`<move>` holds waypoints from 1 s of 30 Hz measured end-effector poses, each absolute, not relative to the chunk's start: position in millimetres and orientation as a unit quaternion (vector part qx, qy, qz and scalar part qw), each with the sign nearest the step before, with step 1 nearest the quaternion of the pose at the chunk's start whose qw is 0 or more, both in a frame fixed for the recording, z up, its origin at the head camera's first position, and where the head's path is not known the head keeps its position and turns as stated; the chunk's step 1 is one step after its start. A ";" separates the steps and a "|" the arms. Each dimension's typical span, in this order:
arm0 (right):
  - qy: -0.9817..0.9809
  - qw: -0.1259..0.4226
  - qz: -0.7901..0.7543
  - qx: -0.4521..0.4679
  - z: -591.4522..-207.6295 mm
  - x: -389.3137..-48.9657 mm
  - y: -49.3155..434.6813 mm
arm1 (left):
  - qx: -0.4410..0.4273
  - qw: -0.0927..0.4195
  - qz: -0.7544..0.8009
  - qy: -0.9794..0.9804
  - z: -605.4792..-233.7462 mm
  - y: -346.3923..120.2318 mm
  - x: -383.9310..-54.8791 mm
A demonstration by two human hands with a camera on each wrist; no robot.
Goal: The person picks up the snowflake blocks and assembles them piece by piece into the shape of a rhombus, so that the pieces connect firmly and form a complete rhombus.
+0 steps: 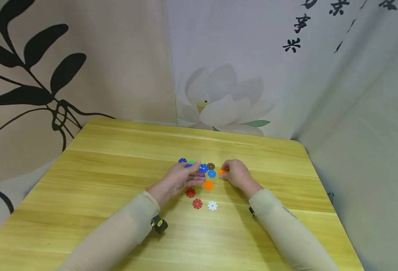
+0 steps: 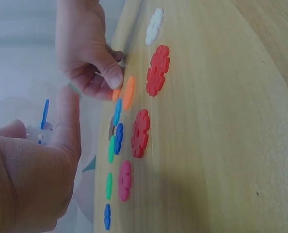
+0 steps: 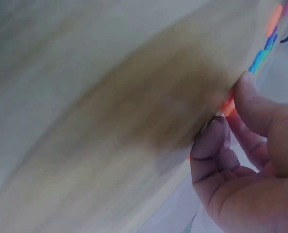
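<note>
Head view: left hand (image 1: pixel 181 178), holding blue notched plastic disc (image 1: pixel 203 168); right hand (image 1: pixel 238 174), pinching orange plastic disc (image 1: pixel 221 171); yellow wooden tabletop (image 1: pixel 134 150), side edges well beyond both.

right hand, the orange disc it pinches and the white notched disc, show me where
Right hand (image 1: pixel 237 174): head view, back of the hand.
Pinched orange disc (image 1: pixel 222 171): head view, its uncovered part.
White notched disc (image 1: pixel 212 206): head view, middle of its face.
</note>
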State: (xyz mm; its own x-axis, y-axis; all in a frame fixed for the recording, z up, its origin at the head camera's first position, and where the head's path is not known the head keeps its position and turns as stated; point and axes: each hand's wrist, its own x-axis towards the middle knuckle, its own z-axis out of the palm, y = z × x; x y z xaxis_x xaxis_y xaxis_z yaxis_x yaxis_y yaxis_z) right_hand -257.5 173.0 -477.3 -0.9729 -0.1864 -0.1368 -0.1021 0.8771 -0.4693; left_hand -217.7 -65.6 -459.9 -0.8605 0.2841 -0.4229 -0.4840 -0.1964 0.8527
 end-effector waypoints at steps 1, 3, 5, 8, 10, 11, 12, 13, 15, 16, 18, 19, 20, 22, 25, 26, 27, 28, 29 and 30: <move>0.963 0.086 -0.243 -0.077 -477.1 -256.6 174.6 | -0.085 0.250 0.768 0.583 -460.0 -65.6 -217.8; 0.958 0.077 -0.267 -0.076 -475.8 -254.0 177.2 | -0.086 0.252 0.769 0.582 -459.4 -65.0 -217.7; 0.946 0.066 -0.308 -0.075 -471.3 -249.2 179.0 | -0.087 0.249 0.770 0.581 -458.1 -64.3 -217.1; 0.914 0.060 -0.395 -0.069 -462.0 -240.5 178.7 | -0.089 0.247 0.767 0.586 -455.5 -63.3 -216.4; 0.891 0.060 -0.444 -0.069 -455.1 -235.5 177.3 | -0.088 0.242 0.763 0.593 -454.1 -63.1 -216.1; 0.880 0.061 -0.466 -0.070 -451.9 -233.5 176.2 | -0.087 0.241 0.759 0.598 -453.2 -62.9 -216.1; 0.871 0.063 -0.481 -0.071 -449.0 -231.9 175.0 | -0.086 0.241 0.756 0.602 -452.5 -62.8 -216.2; 0.864 0.064 -0.493 -0.072 -446.3 -230.7 173.6 | -0.084 0.240 0.755 0.605 -451.9 -62.6 -216.1; 0.858 0.064 -0.505 -0.074 -441.6 -228.7 171.2 | -0.079 0.237 0.752 0.610 -450.8 -61.6 -216.1; 0.856 0.064 -0.508 -0.075 -439.8 -228.2 169.9 | -0.076 0.235 0.751 0.613 -450.2 -61.4 -215.8; 0.854 0.062 -0.510 -0.077 -437.5 -227.5 167.9 | -0.072 0.233 0.751 0.614 -449.2 -60.9 -215.3; 0.854 0.061 -0.511 -0.077 -436.9 -227.2 167.5 | -0.071 0.231 0.751 0.614 -449.0 -60.3 -215.4; 0.854 0.060 -0.511 -0.077 -436.3 -226.7 167.3 | -0.069 0.229 0.751 0.615 -448.7 -59.7 -215.3; 0.855 0.057 -0.509 -0.078 -435.5 -225.9 167.1 | -0.066 0.226 0.753 0.615 -448.3 -59.1 -215.4; 0.855 0.052 -0.509 -0.079 -435.0 -224.9 167.1 | -0.061 0.221 0.755 0.615 -447.6 -58.6 -215.9; 0.856 0.051 -0.509 -0.079 -434.9 -224.7 167.2 | -0.059 0.219 0.754 0.616 -447.2 -58.5 -215.9; 0.856 0.049 -0.508 -0.080 -435.1 -224.5 167.2 | -0.056 0.220 0.754 0.617 -446.8 -58.4 -216.2; 0.858 0.046 -0.506 -0.081 -435.3 -224.2 167.3 | -0.055 0.220 0.753 0.617 -446.4 -58.4 -216.4; 0.859 0.042 -0.503 -0.082 -435.6 -223.9 167.4 | -0.052 0.220 0.753 0.618 -445.9 -58.3 -216.4; 0.861 0.038 -0.499 -0.085 -435.9 -223.6 167.5 | -0.049 0.220 0.751 0.620 -445.5 -58.3 -216.4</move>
